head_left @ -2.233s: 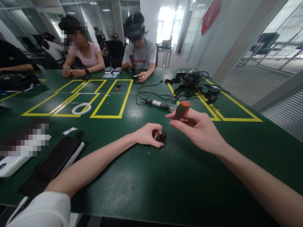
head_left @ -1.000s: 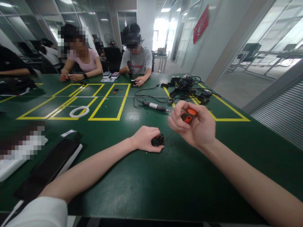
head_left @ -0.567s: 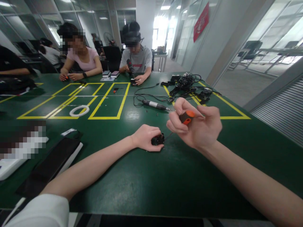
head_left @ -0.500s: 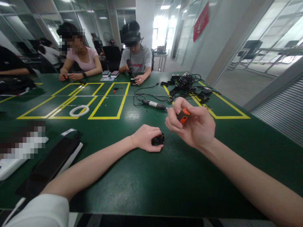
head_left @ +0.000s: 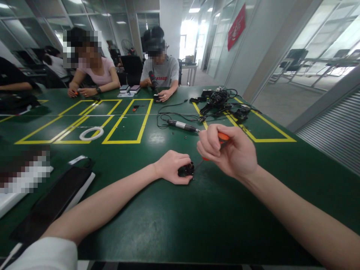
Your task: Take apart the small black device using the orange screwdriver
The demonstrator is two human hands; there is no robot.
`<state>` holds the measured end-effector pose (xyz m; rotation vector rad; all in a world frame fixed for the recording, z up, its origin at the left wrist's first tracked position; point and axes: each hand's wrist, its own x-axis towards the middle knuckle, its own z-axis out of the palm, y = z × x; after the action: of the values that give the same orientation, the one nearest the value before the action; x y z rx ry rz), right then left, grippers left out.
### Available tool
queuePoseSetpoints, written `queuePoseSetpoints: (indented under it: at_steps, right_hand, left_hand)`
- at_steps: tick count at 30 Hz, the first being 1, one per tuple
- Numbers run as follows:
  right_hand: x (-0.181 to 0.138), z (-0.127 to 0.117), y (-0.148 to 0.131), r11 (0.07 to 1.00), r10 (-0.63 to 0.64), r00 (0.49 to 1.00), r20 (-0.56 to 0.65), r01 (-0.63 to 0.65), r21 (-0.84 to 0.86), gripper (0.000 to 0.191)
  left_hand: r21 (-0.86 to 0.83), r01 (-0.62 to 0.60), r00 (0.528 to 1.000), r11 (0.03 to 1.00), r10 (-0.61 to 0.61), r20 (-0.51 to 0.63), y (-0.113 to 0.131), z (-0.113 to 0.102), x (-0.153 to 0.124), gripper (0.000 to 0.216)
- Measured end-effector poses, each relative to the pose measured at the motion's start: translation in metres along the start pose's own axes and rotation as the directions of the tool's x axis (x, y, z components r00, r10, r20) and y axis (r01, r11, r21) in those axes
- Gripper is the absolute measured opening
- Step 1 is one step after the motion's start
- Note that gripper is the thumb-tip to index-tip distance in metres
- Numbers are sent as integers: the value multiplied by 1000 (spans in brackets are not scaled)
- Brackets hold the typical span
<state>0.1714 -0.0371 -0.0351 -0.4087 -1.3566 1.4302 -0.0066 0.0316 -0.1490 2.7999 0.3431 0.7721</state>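
Observation:
My left hand point(head_left: 176, 167) rests on the green table, its fingers and thumb closed around a small black round part point(head_left: 189, 169). The part's exact kind is not clear; a short tube-like piece sticks up from it. In my right hand point(head_left: 230, 150) is a screwdriver point(head_left: 224, 138) with an orange and dark handle, partly hidden by my fingers. Its thin shaft slants down and left toward the black part. Whether the tip touches the part cannot be made out.
Beyond my hands lies a corded electric screwdriver point(head_left: 182, 125). Tangled black cables point(head_left: 218, 101) sit at the back right. A white tape ring point(head_left: 91, 133) lies left, a black pouch point(head_left: 56, 198) nearer. Two people work across the table point(head_left: 157, 232), one holding a power screwdriver point(head_left: 152, 78).
My right hand has lowered slightly and turned the screwdriver's handle. My left hand still holds the black part. The whole view has shifted a little.

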Motion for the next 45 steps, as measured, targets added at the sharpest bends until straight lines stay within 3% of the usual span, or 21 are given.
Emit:
queuePoseSetpoints:
  at_steps: [4, 7, 12, 15, 19, 22, 25, 27, 30, 36, 41, 45]
  right_hand:
    - [-3, -1, 0, 996, 35, 994, 108, -44, 76, 31]
    - [-3, -1, 0, 997, 32, 994, 102, -38, 65, 24]
    - [-1, 1, 0, 999, 45, 991, 126, -47, 15, 40]
    - [-3, 0, 1, 994, 53, 986, 158, -67, 81, 36]
    - [-3, 0, 2, 996, 20, 995, 100, -29, 85, 21]
    - [-2, 0, 0, 1000, -6, 999, 40, 6, 8, 34]
    - [-3, 0, -1, 999, 18, 996, 92, -21, 28, 39]
    - [-4, 1, -1, 996, 30, 990, 139, -42, 79, 31]
    - [-4, 2, -1, 994, 36, 993, 110, -47, 94, 20]
    - [-2, 0, -2, 996, 24, 994, 109, -32, 77, 43]
    - [-3, -1, 0, 994, 11, 994, 108, -23, 110, 23]
    - [-1, -1, 0, 999, 5, 999, 37, -6, 39, 37]
  left_hand:
    - [24, 26, 1000, 999, -26, 15, -1, 1, -1, 25]
    - [34, 45, 999, 998, -46, 29, -2, 1, -3, 27]
    - [20, 74, 995, 997, -76, 65, -3, 1, -4, 27]
    - [31, 63, 995, 998, -65, 69, -3, 1, -3, 28]
    - [30, 31, 998, 999, -32, 54, -3, 0, -2, 25]
    - [27, 19, 998, 999, -21, 54, -2, 0, 0, 24]
    - [40, 29, 996, 999, -32, 81, -1, 0, 1, 25]
    - [60, 38, 993, 997, -45, 109, 0, 0, 2, 27]
    - [87, 55, 984, 995, -69, 164, 0, 0, 4, 28]
    - [120, 32, 975, 992, -57, 213, 1, -1, 6, 30]
    - [140, 35, 974, 990, -66, 217, 2, -2, 6, 29]
    - [125, 35, 974, 992, -62, 216, 2, -2, 6, 29]
